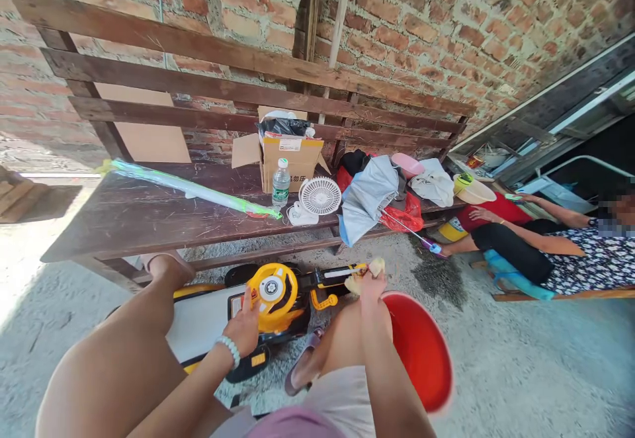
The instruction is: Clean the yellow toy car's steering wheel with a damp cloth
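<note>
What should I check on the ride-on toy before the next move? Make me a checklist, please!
1. Left hand touching the yellow steering wheel of the ride-on toy: ok.
2. Right hand holding the pale cloth: ok.
3. Cloth at the far end of the toy's front arm: ok.
4. Red basin close by: ok, it's beside the right leg.
5. Water in the basin: cannot tell.
6. Umbrella furled tight: not ok, its silvery canopy spreads loosely.
</note>
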Demonstrator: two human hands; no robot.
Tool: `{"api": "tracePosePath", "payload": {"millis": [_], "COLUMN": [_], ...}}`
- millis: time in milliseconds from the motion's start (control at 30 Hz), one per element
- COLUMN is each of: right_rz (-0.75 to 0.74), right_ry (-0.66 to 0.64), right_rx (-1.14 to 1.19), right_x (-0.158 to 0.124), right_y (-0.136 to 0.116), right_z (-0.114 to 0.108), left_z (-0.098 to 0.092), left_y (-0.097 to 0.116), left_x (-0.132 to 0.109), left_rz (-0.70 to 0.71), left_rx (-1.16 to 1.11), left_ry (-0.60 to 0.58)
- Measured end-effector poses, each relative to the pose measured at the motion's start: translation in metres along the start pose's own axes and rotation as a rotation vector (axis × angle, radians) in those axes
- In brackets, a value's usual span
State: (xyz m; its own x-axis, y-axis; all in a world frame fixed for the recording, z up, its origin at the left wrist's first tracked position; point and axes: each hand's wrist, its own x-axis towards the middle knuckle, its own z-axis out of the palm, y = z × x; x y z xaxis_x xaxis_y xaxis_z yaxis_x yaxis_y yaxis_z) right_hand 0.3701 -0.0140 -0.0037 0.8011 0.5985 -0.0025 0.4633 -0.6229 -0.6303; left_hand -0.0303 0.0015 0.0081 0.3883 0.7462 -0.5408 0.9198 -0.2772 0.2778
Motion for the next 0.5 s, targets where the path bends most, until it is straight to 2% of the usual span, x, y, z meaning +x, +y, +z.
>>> {"api": "tracePosePath", "payload": {"millis": [100, 200, 367, 500], "right_rz": [0.063, 0.072, 0.145, 0.209], "right_ry": [-0.068, -0.082, -0.028, -0.068], "right_rx": [-0.033, 0.002, 0.135, 0.187], "right_x": [-0.035, -0.052, -0.052, -0.045], "right_y": [-0.011, -0.02, -0.004, 0.014], "right_z": [0.041, 0.065, 0.069, 0.073], "left_z": [-0.003, -0.005, -0.009, -0.006], "left_y": [0.0, 0.0, -0.001, -0.005], "left_x": [-0.002, -0.003, -0.002, -0.003], "left_rz": [-0.015, -0.029, -0.031, -0.004], "left_rx": [-0.042, -0.036, -0.057, -0.084], "left_ry": [0.01, 0.006, -0.013, 0.009]}}
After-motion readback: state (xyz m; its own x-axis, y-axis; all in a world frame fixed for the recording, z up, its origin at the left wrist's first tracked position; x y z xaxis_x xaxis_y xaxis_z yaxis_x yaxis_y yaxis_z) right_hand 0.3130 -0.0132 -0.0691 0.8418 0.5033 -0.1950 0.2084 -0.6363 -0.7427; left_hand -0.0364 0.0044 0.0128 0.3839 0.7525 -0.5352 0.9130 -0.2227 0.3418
